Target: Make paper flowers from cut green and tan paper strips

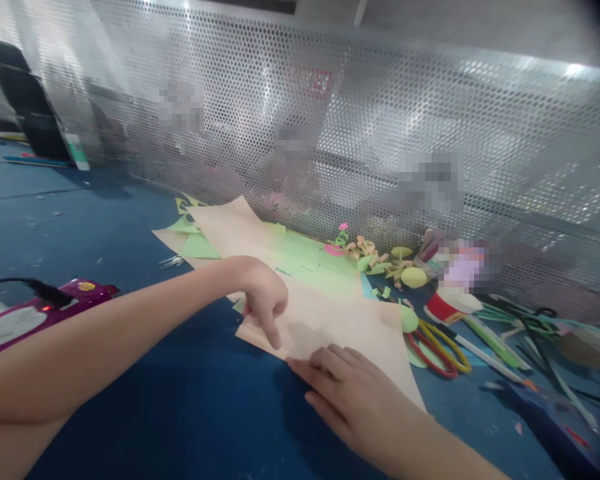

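A large pale peach sheet of paper (330, 320) lies in front of me, with a narrow folded-looking strip along its near edge. My left hand (265, 297) is bent down over that edge. Its index finger points down onto the paper while the other fingers curl inward. My right hand (353, 393) rests at the same edge, its index fingertip touching the paper close to the left fingertip. The right thumb is spread away, over the blue table (180, 393). Light green paper (310, 257) lies on the peach sheet's far part.
Scissors with red and yellow handles (443, 350) lie right of the paper. Behind them are a red-and-white paper cup (450, 305) and curled paper pieces (370, 253). A purple corded device (45, 310) sits at left. A perforated metal screen (300, 120) stands behind.
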`<state>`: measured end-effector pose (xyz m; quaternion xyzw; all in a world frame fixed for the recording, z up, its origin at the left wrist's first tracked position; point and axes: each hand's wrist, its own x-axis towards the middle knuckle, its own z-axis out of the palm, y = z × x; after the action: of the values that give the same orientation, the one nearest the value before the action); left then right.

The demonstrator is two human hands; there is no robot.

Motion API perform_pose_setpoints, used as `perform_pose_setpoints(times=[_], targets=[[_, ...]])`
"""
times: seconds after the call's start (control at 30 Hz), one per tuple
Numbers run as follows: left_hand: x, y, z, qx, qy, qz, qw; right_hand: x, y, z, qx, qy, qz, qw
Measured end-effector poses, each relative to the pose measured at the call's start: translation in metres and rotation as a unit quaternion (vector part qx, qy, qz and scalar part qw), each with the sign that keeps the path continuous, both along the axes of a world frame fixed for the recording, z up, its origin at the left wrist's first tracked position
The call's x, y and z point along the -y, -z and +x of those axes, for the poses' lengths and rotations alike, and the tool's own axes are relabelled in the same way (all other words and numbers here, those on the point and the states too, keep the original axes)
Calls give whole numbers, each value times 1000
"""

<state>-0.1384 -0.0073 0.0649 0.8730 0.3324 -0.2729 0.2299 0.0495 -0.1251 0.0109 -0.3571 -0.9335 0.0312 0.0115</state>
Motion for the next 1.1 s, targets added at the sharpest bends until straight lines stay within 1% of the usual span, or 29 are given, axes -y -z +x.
perform_pose_setpoints(times=[0.07, 0.13, 0.2, 0.3, 0.37, 0.57, 0.7, 0.8, 0.97, 1.1], targets=[[10, 0, 7, 36, 62, 87, 994, 3, 3, 3, -11, 4, 0, 1000], [17, 3, 13, 69, 98, 121, 986, 6, 4, 6, -21, 5, 3, 1000], [18, 8, 17, 80, 102, 105, 986, 8, 4, 9, -29, 8, 6, 1000], [14, 15, 18, 72, 72, 44, 994, 11, 1, 17, -34, 18, 3, 999], [11, 17, 17, 68, 52, 19, 996, 14, 0, 28, -38, 26, 6, 999], [10, 18, 18, 66, 38, 23, 997, 22, 2, 67, -22, 28, 36, 999], [11, 17, 20, 51, 40, 14, 998, 24, 3, 88, 0, 34, 45, 998], [11, 13, 21, 42, 43, 9, 998, 24, 0, 105, -5, 28, 54, 998], [10, 6, 18, 42, 50, -34, 997, 27, 3, 133, -37, 26, 112, 993], [6, 4, 13, 51, 61, -67, 995, 34, 7, 142, -47, 18, 152, 987]])
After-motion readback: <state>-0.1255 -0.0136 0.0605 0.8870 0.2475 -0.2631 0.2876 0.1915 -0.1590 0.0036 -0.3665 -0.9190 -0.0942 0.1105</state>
